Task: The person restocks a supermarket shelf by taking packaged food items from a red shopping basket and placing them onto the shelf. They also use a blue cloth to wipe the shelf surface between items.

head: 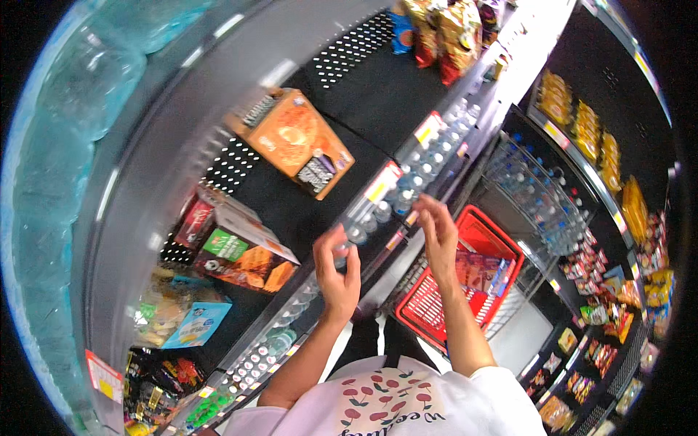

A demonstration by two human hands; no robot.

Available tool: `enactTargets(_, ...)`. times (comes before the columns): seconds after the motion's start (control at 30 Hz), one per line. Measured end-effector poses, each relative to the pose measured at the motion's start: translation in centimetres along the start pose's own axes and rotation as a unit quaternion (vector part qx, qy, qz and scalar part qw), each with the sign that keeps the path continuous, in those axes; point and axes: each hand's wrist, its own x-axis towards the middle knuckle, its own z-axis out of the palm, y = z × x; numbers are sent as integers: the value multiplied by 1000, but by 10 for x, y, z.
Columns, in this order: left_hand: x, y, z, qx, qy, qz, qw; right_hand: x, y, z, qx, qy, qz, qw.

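My left hand (336,275) is raised in front of the shelf's front edge, fingers curled apart and holding nothing. To its right, my right hand (439,231) hangs over the edge of a lower shelf, also empty, with thumb and fingers apart. Clear bottles with pale caps (417,182) stand on the lower shelf between and beyond the hands. An orange box (297,136) with a food picture sits on the black upper shelf (349,144). Left of my left hand, on that same shelf, is a brown box (245,256) with a green panel.
A red shopping basket (404,318) with a purple-red package (475,271) stands near my legs. Blue packets (199,325) and dark bags (163,381) fill the shelf's near end; foil bags (455,38) stand farther along. Opposite are a wire rack of bottles (545,191) and snack shelves.
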Motion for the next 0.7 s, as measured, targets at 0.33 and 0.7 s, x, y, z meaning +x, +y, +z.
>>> enactTargets(0.33,-208,-49,-28,29,-351,-218,910,-267,146,-118,-510,-244,170,807)
enactTargets(0.7,-248,-75,-57,-7,-412,-190,891,-306,231,-100,-585,-197,214,757)
